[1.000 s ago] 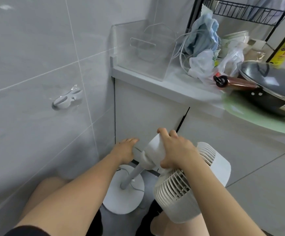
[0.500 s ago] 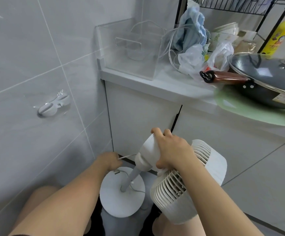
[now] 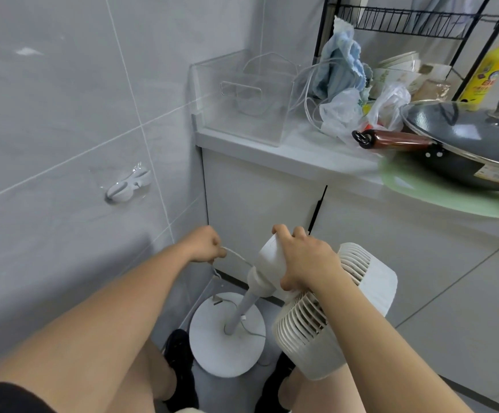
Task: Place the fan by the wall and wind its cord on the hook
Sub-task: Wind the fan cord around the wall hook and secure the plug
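Fan (image 3: 325,317) down on the floor now, round base parked in the corner where the tiled wall (image 3: 63,114) on the left meets the cabinet, so placement looks about done. Winding hasn't started: the hook (image 3: 127,186) on that wall sits bare, up and left of the hands. Left hand (image 3: 205,245) is fisted, pinching the thin white cord (image 3: 236,254) that trails toward the base. Right hand (image 3: 304,257) wraps the motor housing atop the pole, steadying it.

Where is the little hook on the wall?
The small white plastic hook sits on the grey tiled wall, left in the head view, above the left hand and left of the white cabinet.
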Demonstrator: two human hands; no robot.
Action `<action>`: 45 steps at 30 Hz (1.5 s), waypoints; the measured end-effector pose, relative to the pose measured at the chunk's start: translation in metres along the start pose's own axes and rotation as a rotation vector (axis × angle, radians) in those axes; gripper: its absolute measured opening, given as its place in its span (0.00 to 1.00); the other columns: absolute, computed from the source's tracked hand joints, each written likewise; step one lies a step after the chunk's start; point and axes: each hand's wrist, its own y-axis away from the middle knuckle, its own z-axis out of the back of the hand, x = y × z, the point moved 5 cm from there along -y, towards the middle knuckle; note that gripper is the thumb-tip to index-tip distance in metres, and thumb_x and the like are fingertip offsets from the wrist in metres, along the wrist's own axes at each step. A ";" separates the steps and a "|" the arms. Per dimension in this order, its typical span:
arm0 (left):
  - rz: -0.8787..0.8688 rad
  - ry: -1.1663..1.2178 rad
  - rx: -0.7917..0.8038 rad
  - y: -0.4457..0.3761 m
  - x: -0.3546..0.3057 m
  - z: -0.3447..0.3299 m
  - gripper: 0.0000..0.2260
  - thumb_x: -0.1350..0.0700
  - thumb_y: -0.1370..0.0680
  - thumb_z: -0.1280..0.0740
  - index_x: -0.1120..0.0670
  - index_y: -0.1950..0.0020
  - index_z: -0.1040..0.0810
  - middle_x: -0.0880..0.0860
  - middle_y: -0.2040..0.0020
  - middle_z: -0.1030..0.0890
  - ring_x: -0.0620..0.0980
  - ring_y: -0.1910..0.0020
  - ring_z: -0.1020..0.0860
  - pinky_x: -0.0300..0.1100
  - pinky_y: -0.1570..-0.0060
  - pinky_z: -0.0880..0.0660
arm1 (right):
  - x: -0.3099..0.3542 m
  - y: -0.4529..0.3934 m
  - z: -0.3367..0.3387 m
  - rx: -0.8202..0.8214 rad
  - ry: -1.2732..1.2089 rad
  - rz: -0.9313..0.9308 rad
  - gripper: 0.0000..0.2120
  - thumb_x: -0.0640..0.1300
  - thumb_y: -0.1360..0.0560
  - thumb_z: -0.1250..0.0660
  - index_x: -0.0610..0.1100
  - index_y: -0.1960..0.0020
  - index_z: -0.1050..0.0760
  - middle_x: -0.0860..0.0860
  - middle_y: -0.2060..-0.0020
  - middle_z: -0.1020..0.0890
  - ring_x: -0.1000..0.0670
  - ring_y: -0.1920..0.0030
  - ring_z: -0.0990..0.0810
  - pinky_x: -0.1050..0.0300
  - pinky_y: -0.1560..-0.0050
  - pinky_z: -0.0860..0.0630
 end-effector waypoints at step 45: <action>0.000 -0.938 -0.175 0.072 -0.086 0.156 0.11 0.50 0.28 0.30 0.52 0.66 0.28 0.50 0.64 0.25 0.52 0.66 0.25 0.41 0.63 0.31 | 0.022 -0.023 0.017 0.113 0.102 -0.027 0.38 0.60 0.35 0.23 0.47 0.33 0.34 0.49 0.43 0.20 0.43 0.42 0.19 0.51 0.55 0.26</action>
